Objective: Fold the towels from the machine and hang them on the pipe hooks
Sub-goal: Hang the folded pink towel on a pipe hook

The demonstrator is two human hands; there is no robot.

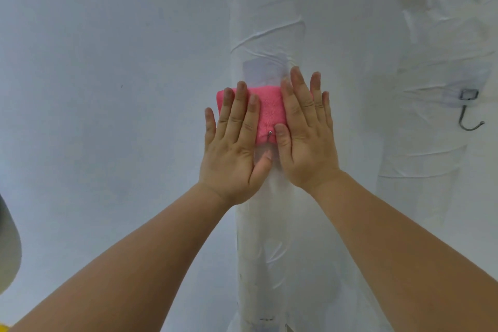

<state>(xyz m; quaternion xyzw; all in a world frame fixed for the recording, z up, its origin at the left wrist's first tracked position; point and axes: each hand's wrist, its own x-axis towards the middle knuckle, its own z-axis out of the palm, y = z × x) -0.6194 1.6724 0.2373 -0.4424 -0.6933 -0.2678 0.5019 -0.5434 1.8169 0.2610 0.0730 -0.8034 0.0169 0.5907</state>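
Both spread flat, my left hand [234, 143] and right hand [305, 137] press the pink towel [268, 108] to the pipe [269, 237]; soft, light, I judge: best pinched at its top fold.

A plain, pale bluish-white wall [107, 62] fills my view, softly and evenly lit. A tiny dark speck [121, 86] marks it at nine o'clock. At eight o'clock a grey rounded edge [9, 245] intrudes; a yellow scrap [4, 328] shows at seven o'clock.
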